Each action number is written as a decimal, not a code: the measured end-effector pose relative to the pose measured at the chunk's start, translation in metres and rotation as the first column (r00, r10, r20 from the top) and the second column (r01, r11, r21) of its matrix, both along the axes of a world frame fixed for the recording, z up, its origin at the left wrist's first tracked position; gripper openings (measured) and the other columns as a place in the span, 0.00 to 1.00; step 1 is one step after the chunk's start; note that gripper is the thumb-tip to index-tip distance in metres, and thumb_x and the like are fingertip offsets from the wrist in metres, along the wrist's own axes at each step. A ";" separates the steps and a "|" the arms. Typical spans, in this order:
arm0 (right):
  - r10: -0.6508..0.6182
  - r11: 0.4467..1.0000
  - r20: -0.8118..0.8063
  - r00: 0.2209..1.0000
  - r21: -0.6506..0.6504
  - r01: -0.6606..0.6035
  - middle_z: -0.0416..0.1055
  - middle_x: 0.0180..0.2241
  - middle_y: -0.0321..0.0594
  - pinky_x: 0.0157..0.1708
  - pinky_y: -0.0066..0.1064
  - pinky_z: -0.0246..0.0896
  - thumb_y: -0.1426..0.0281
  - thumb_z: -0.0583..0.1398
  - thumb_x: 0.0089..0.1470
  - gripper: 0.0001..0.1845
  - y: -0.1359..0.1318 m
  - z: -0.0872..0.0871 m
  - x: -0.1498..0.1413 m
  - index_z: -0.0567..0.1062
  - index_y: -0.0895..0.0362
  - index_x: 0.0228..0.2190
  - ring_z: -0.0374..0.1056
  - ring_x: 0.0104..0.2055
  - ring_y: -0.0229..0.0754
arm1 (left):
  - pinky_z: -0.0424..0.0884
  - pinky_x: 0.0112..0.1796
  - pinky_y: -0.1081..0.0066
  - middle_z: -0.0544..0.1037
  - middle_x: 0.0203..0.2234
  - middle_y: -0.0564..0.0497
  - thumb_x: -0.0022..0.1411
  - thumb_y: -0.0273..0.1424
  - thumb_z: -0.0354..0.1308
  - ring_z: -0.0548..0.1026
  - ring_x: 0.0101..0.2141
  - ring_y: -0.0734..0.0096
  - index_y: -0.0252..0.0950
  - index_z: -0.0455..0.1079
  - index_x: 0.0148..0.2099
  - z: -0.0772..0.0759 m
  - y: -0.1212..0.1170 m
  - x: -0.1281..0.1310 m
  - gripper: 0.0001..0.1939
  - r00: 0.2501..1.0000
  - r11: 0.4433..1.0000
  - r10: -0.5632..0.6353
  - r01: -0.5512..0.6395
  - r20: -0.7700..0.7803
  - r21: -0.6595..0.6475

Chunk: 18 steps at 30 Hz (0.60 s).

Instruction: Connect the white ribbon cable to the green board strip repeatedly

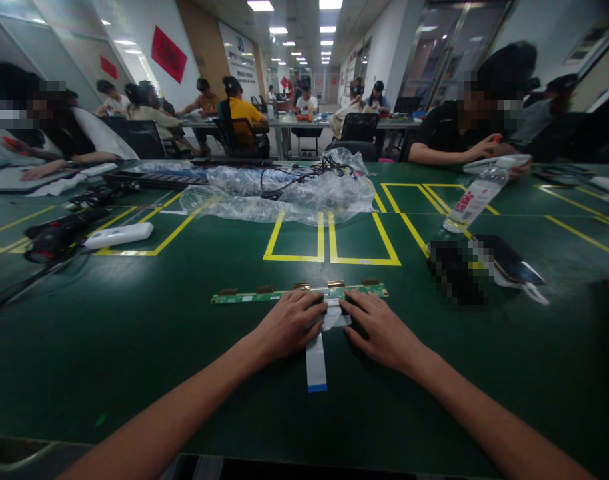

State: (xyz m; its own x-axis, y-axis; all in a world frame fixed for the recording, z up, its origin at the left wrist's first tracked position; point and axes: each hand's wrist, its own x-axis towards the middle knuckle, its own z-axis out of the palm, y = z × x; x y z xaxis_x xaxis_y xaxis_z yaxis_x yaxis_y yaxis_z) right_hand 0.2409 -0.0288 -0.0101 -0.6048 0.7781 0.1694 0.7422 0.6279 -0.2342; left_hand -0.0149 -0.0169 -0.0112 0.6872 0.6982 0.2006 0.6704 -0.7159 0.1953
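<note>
A long, narrow green circuit board [254, 297] lies flat on the green table, with brown-gold tabs along its far edge. A white flat ribbon cable [315, 363] with a blue end runs from the board's middle towards me and is folded near the connector. My left hand [291, 321] rests over the board from the left, its fingers closed at the cable's connector end. From the right, my right hand [381, 327] has its fingertips on the same connector end and its thumb by the folded part. My fingers partly hide the join between cable and board.
Clear plastic wrap [294, 193] with black cables lies beyond the board. A tilted bottle [477, 200] and a dark phone-like object [507, 260] are at right. At left are a white handheld device [119, 235] and black gear [59, 233]. Other people sit around the tables.
</note>
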 end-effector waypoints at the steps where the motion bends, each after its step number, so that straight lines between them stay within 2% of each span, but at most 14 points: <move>1: 0.003 1.000 -0.001 1.000 -0.001 -0.003 0.63 0.63 0.54 0.64 0.57 0.53 0.63 0.58 0.62 0.29 0.000 0.000 0.000 0.67 0.58 0.62 0.57 0.66 0.57 | 0.68 0.55 0.52 0.69 0.60 0.44 0.72 0.34 0.52 0.69 0.57 0.55 0.39 0.66 0.63 -0.001 0.000 0.000 0.20 1.000 1.000 0.005 -0.005 0.000 0.006; 5: 0.023 1.000 -0.005 1.000 -0.013 -0.023 0.62 0.64 0.54 0.64 0.56 0.52 0.63 0.59 0.62 0.29 0.000 0.001 0.000 0.66 0.58 0.62 0.56 0.66 0.57 | 0.66 0.58 0.50 0.67 0.63 0.43 0.71 0.33 0.53 0.67 0.60 0.53 0.39 0.65 0.64 -0.004 0.001 -0.001 0.21 1.000 0.999 0.016 -0.015 -0.007 0.030; 11: 0.052 0.998 -0.036 0.998 -0.031 -0.053 0.61 0.65 0.51 0.65 0.56 0.50 0.63 0.58 0.62 0.29 0.000 0.004 0.002 0.66 0.55 0.63 0.56 0.67 0.56 | 0.62 0.62 0.50 0.66 0.64 0.41 0.72 0.35 0.51 0.64 0.64 0.54 0.37 0.60 0.68 -0.003 0.003 -0.004 0.25 0.997 0.998 -0.063 0.064 -0.047 0.017; 18: 0.044 0.997 -0.063 0.997 -0.055 -0.047 0.60 0.66 0.50 0.64 0.57 0.52 0.65 0.58 0.63 0.29 -0.001 0.003 0.001 0.65 0.54 0.63 0.54 0.67 0.56 | 0.64 0.61 0.51 0.66 0.64 0.41 0.72 0.36 0.51 0.64 0.64 0.54 0.37 0.62 0.66 0.003 -0.005 -0.002 0.24 0.995 1.000 -0.005 0.007 -0.099 0.019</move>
State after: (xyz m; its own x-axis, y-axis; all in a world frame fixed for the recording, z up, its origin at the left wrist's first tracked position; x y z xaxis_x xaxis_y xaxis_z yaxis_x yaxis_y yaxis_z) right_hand 0.2416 -0.0302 -0.0069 -0.6297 0.7594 0.1637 0.6963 0.6452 -0.3145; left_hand -0.0173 -0.0221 -0.0083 0.7085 0.6906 0.1451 0.6813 -0.7230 0.1142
